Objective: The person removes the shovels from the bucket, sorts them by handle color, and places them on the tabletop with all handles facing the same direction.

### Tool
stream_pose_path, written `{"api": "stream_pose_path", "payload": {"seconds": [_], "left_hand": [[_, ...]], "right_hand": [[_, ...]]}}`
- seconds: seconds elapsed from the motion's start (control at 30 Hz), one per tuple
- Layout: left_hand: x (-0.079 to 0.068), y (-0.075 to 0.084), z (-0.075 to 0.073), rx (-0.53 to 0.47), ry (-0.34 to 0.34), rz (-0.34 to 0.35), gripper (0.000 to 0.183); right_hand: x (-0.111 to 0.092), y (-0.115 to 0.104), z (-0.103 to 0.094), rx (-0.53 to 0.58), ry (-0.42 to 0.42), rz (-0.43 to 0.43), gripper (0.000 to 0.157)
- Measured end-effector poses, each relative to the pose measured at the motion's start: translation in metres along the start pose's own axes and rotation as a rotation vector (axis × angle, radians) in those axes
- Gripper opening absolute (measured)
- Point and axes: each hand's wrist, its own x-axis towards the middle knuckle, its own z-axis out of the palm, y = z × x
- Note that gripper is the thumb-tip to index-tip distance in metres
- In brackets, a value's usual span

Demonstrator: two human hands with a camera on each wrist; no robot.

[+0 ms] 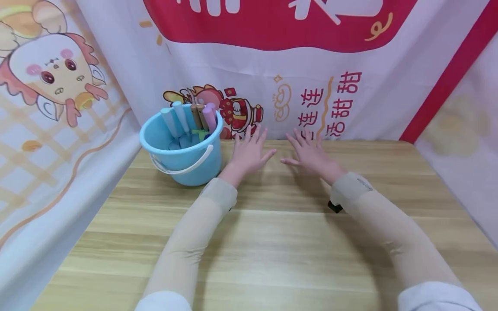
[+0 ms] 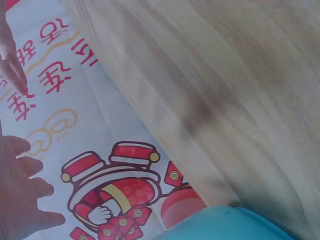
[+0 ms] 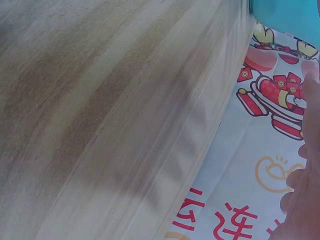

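Both hands lie flat near the far edge of the wooden table (image 1: pixel 272 242), palms down and holding nothing. The left hand (image 1: pixel 249 151) has its fingers spread and straight, and it sits just to the right of a light blue bucket (image 1: pixel 183 160); the right hand (image 1: pixel 309 153) is equally splayed, a little apart from the left, with the two thumbs pointing toward each other. The bucket stands at the far left of the table, its white handle (image 1: pixel 186 166) folded down over the near side, and it holds a bundle of thick sticks (image 1: pixel 190 119) in pale blue, brown and lilac that lean against the rim; what lies lower inside cannot be made out. Judging from this pose, the bucket is the thing closest to hand, and any reach for it would go best from the left hand, coming in over the rim from the right so that the upright sticks are not knocked and the light bucket does not slide on the smooth wood. Sheer beige sleeves (image 1: pixel 186 242) cover both forearms. The tabletop is pale, striped wood grain. A printed cloth backdrop (image 1: pixel 350 77) hangs close behind and around the sides, white with red lettering, a red band and cartoon figures (image 1: pixel 233 112).
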Motion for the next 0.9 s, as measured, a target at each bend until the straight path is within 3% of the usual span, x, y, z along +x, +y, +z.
{"api": "stream_pose_path", "payload": {"seconds": [0.6,0.9], "left_hand": [[-0.029,0.003,-0.02,-0.056,0.052,0.082,0.076],[-0.045,0.008,-0.03,-0.037,0.06,0.106,0.075]], "right_hand": [[-0.014,-0.002,-0.007,0.1,0.04,-0.033,0.092],[-0.02,-0.007,-0.01,0.076,0.076,-0.082,0.09]]}}
